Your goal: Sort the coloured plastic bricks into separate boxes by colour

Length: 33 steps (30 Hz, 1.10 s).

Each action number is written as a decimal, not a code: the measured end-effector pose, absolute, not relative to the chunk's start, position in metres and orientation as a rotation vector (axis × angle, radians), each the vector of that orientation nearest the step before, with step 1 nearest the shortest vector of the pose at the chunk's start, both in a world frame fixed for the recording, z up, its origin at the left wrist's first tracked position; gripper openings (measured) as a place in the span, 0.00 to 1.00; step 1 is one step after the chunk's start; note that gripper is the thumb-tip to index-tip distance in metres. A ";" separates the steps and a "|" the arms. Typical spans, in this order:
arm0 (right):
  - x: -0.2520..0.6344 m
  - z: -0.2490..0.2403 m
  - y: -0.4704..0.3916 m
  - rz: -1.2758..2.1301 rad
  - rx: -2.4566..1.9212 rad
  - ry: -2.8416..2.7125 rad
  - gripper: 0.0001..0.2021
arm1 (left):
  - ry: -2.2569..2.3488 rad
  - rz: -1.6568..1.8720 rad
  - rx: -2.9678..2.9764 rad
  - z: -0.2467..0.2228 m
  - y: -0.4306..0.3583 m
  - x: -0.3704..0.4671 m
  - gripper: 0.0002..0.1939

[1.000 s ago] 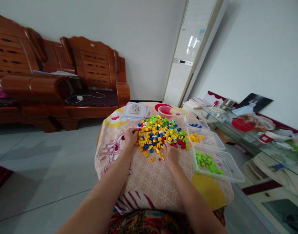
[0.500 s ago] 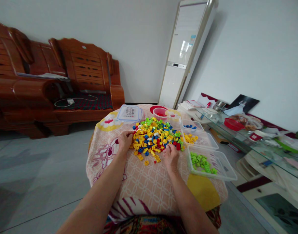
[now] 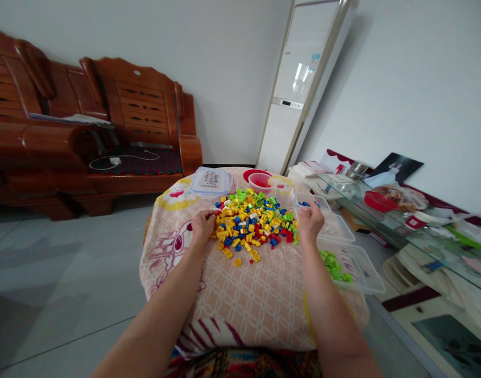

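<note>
A heap of toy building bricks (image 3: 248,220) in yellow, blue, red, green and white lies on the round table. At its left edge rests my left hand (image 3: 202,227), fingers curled together against the bricks; whatever they hold is hidden. My right hand (image 3: 311,221) is raised over the clear box that holds yellow bricks, with fingers pinched near the box of blue bricks (image 3: 303,203). What it grips is too small to make out. Green bricks (image 3: 335,268) fill part of the nearest clear box (image 3: 366,270), partly behind my right forearm.
Behind the heap stand a round tub with red bricks (image 3: 259,181) and a stack of plastic lids (image 3: 211,181). A patterned cloth (image 3: 240,304) covers the table. To the right is a cluttered glass-topped stand (image 3: 382,226); a wooden sofa (image 3: 142,115) stands at the left.
My right hand has moved right and away from me, from the heap's front edge to above the clear boxes. My left hand has stayed at the heap's left edge.
</note>
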State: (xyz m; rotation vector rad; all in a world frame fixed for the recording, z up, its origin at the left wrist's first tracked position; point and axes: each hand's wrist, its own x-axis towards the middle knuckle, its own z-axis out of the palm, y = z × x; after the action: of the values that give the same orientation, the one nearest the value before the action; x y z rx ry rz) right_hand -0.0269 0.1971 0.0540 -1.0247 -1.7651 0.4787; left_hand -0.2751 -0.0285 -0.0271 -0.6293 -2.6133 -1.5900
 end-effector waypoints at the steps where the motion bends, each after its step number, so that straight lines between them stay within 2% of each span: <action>1: -0.022 0.037 0.179 0.442 -1.004 -1.807 0.24 | -2.607 -1.577 -0.645 -0.027 -0.029 -0.274 0.16; 4: -0.011 -0.007 0.132 0.355 -0.952 -1.962 0.24 | -2.601 -1.520 -0.686 -0.025 -0.030 -0.272 0.17; 7: -0.008 -0.025 0.114 0.250 -0.983 -2.116 0.23 | -2.622 -1.496 -0.676 -0.024 -0.030 -0.273 0.17; 15: 0.001 -0.031 0.117 0.362 -0.817 -2.084 0.20 | -2.619 -1.548 -0.637 -0.026 -0.029 -0.276 0.15; 19: 0.008 -0.039 0.114 0.335 -0.923 -1.995 0.22 | -2.620 -1.527 -0.637 -0.024 -0.030 -0.275 0.15; 27: -0.005 -0.034 0.120 0.177 -1.090 -2.160 0.23 | -2.621 -1.538 -0.630 -0.027 -0.029 -0.277 0.15; 33: -0.015 -0.032 0.126 0.192 -1.005 -2.214 0.22 | -2.639 -1.536 -0.635 -0.023 -0.029 -0.274 0.16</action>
State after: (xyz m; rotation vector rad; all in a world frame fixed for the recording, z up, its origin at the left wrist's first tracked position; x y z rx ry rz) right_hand -0.0151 0.1264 -0.0322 -1.0046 -2.2135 0.1922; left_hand -0.2742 -0.0295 -0.0233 -0.6353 -2.6389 -1.5357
